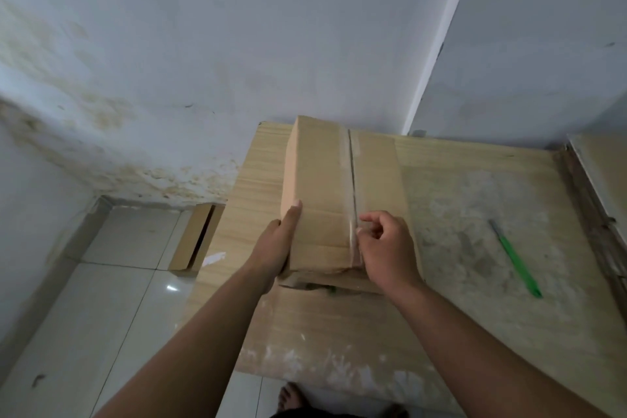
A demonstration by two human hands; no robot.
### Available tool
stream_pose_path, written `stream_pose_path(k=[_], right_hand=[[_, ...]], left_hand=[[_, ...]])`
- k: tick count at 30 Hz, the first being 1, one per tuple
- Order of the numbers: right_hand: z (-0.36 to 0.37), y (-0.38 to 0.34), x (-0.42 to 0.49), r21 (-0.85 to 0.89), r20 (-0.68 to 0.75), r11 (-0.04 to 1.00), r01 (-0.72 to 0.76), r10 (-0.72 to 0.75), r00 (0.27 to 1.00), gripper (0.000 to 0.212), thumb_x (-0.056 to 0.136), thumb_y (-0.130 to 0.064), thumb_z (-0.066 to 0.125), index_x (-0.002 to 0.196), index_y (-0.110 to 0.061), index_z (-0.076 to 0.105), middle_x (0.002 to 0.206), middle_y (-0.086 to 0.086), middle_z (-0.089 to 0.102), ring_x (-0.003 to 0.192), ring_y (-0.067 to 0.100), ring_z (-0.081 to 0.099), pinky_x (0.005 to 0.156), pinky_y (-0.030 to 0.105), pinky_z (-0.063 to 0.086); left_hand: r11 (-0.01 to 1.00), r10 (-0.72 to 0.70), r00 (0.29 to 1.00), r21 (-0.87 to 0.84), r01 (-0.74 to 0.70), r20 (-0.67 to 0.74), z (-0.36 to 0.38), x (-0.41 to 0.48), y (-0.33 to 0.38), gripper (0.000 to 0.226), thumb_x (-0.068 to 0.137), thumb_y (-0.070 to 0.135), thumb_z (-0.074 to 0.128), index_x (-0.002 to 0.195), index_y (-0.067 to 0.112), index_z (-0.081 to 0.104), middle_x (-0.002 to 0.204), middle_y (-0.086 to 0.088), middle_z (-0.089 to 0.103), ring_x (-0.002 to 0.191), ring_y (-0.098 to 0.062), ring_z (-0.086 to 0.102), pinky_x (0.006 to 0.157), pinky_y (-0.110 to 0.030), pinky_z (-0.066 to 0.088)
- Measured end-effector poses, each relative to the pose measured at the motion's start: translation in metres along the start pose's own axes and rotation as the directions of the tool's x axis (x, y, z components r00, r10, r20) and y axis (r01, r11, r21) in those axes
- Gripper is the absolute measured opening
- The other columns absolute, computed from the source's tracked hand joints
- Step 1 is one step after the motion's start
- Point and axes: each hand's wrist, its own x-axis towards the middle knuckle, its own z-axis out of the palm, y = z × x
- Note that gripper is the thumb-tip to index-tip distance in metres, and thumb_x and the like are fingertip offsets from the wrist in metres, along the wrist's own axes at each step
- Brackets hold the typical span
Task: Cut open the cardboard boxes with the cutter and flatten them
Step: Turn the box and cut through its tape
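Observation:
A brown cardboard box (325, 187) stands on the wooden table (458, 299), its top flaps joined by clear tape with a slit running down the middle seam. My left hand (276, 248) holds the box's near left corner, thumb up along the edge. My right hand (386, 246) is at the seam's near end, fingers curled and pinching the clear tape there. A green cutter (515, 260) lies on the table to the right of the box, apart from both hands.
A flattened cardboard piece (196, 237) leans on the tiled floor beside the table's left edge. Walls close in behind and to the left. A board (600, 180) runs along the table's right side. My foot (290, 397) shows below the front edge.

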Motion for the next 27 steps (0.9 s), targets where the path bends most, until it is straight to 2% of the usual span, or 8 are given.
stream_pose_path(k=[5, 10, 13, 15, 18, 20, 23, 27], right_hand=[[0.001, 0.006, 0.012, -0.196, 0.133, 0.977, 0.077, -0.052, 0.990, 0.024, 0.091, -0.010, 0.063, 0.111, -0.019, 0.074, 0.100, -0.002, 0.066, 0.086, 0.011, 0.061, 0.069, 0.008, 0.044], [-0.009, 0.028, 0.009, -0.558, 0.104, 0.795, 0.237, -0.217, 0.971, 0.027, 0.084, -0.035, 0.068, 0.111, -0.034, 0.070, 0.105, -0.001, 0.045, 0.104, 0.022, 0.045, 0.093, 0.037, 0.039], [-0.010, 0.046, 0.006, -0.555, 0.057, 0.795, 0.246, -0.259, 0.964, 0.031, 0.083, -0.038, 0.068, 0.114, -0.032, 0.069, 0.121, 0.005, 0.051, 0.118, 0.026, 0.048, 0.102, 0.043, 0.036], [-0.010, 0.057, 0.004, -0.531, 0.066, 0.797, 0.288, -0.300, 0.952, 0.036, 0.087, -0.038, 0.066, 0.120, -0.025, 0.069, 0.131, 0.011, 0.055, 0.125, 0.030, 0.051, 0.106, 0.048, 0.040], [-0.022, 0.072, -0.002, -0.496, 0.090, 0.799, 0.340, -0.342, 0.935, 0.041, 0.093, -0.035, 0.057, 0.126, -0.013, 0.067, 0.140, 0.013, 0.056, 0.132, 0.030, 0.050, 0.108, 0.047, 0.042], [-0.037, 0.083, -0.005, -0.475, 0.038, 0.809, 0.345, -0.373, 0.927, 0.039, 0.095, -0.033, 0.052, 0.123, -0.011, 0.069, 0.136, 0.010, 0.060, 0.130, 0.026, 0.053, 0.107, 0.045, 0.043], [-0.070, 0.109, -0.001, -0.379, -0.144, 0.890, 0.252, -0.326, 0.934, 0.037, 0.097, -0.031, 0.045, 0.108, -0.007, 0.072, 0.113, 0.011, 0.067, 0.109, 0.028, 0.062, 0.094, 0.043, 0.050], [-0.122, 0.155, 0.024, -0.422, -0.222, 0.904, -0.068, -0.031, 0.974, 0.039, 0.098, -0.031, 0.043, 0.107, -0.003, 0.068, 0.105, 0.020, 0.061, 0.104, 0.039, 0.058, 0.089, 0.046, 0.049]], left_hand=[[1.000, -0.005, 1.000, 0.005, 0.005, 0.028, -0.004, 0.008, -0.011, 0.070, 0.087, 0.071, 0.063, 0.134, 0.019, 0.059, 0.120, -0.002, 0.071, 0.108, -0.024, 0.069, 0.079, -0.038, 0.059], [0.954, 0.156, 0.985, 0.268, -0.131, -0.074, 0.010, 0.012, -0.024, 0.049, 0.099, 0.057, 0.057, 0.126, 0.017, 0.065, 0.115, 0.002, 0.071, 0.106, -0.022, 0.068, 0.092, -0.046, 0.058], [0.817, 0.360, 0.922, 0.524, -0.240, -0.140, 0.027, 0.012, -0.018, 0.050, 0.102, 0.040, 0.057, 0.142, 0.010, 0.049, 0.136, -0.009, 0.058, 0.121, -0.030, 0.058, 0.099, -0.043, 0.051], [0.699, 0.430, 0.898, 0.664, -0.266, -0.092, 0.041, 0.010, -0.011, 0.065, 0.104, 0.031, 0.052, 0.159, 0.011, 0.023, 0.160, -0.017, 0.029, 0.142, -0.037, 0.037, 0.114, -0.048, 0.038], [0.392, 0.514, 0.855, 0.867, -0.307, 0.071, 0.066, 0.012, -0.005, 0.072, 0.107, 0.048, 0.033, 0.164, 0.020, -0.001, 0.171, -0.014, -0.013, 0.158, -0.035, -0.006, 0.128, -0.054, 0.007], [0.308, 0.497, 0.856, 0.893, -0.327, 0.143, 0.084, 0.018, -0.004, 0.075, 0.104, 0.061, 0.021, 0.165, 0.023, -0.001, 0.171, -0.012, -0.019, 0.157, -0.033, -0.019, 0.126, -0.057, -0.006], [0.225, 0.450, 0.875, 0.926, -0.304, 0.178, 0.104, 0.024, -0.009, 0.080, 0.101, 0.067, 0.020, 0.165, 0.024, -0.002, 0.171, -0.013, -0.016, 0.157, -0.033, -0.020, 0.123, -0.062, -0.011], [0.148, 0.454, 0.877, 0.957, -0.250, 0.159, 0.108, 0.027, -0.016, 0.083, 0.100, 0.069, 0.015, 0.165, 0.022, -0.005, 0.171, -0.014, -0.015, 0.157, -0.032, -0.019, 0.123, -0.063, -0.009]])
